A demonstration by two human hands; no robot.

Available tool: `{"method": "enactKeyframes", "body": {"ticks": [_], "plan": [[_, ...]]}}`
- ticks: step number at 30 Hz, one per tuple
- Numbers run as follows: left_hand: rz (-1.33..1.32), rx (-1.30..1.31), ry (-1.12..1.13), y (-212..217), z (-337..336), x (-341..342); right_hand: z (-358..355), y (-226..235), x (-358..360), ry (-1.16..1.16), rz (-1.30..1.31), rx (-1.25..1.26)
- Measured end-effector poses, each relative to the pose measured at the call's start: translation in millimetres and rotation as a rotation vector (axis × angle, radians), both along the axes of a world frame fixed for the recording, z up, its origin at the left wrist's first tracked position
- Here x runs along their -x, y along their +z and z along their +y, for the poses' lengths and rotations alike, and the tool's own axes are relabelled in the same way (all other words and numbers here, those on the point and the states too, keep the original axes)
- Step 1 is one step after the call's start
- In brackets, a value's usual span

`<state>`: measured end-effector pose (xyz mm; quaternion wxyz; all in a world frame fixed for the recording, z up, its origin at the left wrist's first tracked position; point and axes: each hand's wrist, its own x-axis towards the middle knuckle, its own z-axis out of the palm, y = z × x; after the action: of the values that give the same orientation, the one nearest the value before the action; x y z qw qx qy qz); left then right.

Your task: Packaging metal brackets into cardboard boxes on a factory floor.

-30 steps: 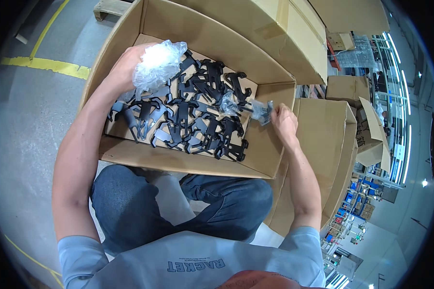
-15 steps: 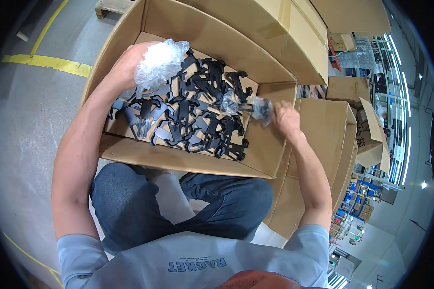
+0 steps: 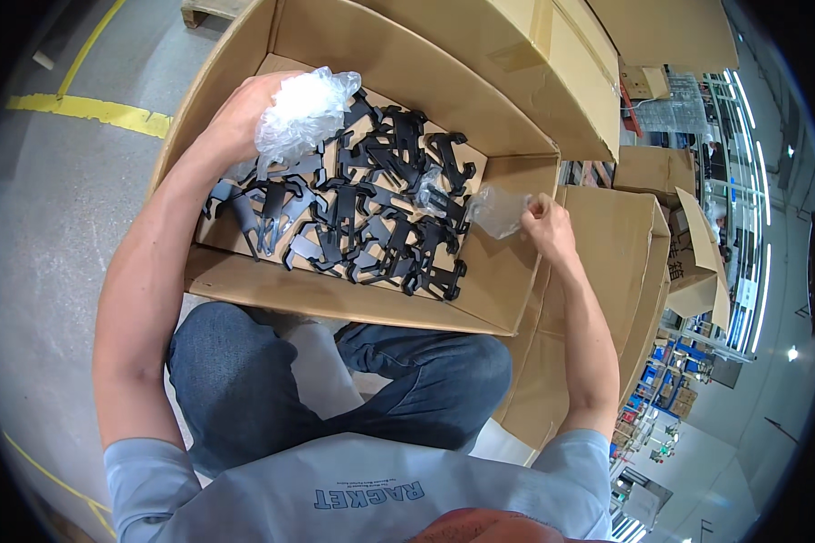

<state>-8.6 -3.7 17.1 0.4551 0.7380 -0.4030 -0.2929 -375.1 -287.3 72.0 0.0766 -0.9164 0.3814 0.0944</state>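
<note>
Over the left part of an open cardboard box point(image 3: 353, 312), my left hand point(image 3: 244, 113) is closed round a wad of crumpled clear plastic bags point(image 3: 303, 118). My right hand point(image 3: 550, 226), above the box's right wall, pinches a clear plastic bag point(image 3: 498, 213) by its edge. That bag hangs limp and looks empty. Below both hands, several black brackets point(image 3: 342, 217) with hooked ends lie loosely across the box bottom. Another piece of clear plastic point(image 3: 428, 190) sits among the brackets near the right side. The left fingers are partly hidden behind the wad.
Large cardboard boxes point(image 3: 489, 54) stand behind this one, and a lower carton point(image 3: 598, 244) is at its right. My bent knees point(image 3: 235, 371) are against the near side. At the far left lies a floor with yellow lines point(image 3: 91, 107); a wooden pallet point(image 3: 210, 11) shows behind.
The dark bracket that was in the right bag has come out of it among the others. My right hand has shifted slightly with the emptied bag. The left hand barely moved.
</note>
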Motion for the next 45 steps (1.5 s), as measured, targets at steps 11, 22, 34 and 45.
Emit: {"method": "enactKeyframes", "body": {"ticks": [11,22,34,45], "plan": [[-0.043,0.0,-0.009,1.2,-1.3,0.9,10.4,-122.4,-72.8,-0.044,-0.254,-0.253],[-0.149,0.061,-0.037,-10.2,0.6,-0.9,0.5,-151.4,-84.7,-0.202,-0.022,-0.36],[-0.113,0.086,-0.043,-12.7,-0.1,-2.9,17.1,-113.9,-57.2,-0.318,-0.264,-0.213],[-0.1,0.022,-0.02,-8.8,0.3,-3.4,24.7,-65.0,-38.8,-0.382,-0.476,-0.201]]}}
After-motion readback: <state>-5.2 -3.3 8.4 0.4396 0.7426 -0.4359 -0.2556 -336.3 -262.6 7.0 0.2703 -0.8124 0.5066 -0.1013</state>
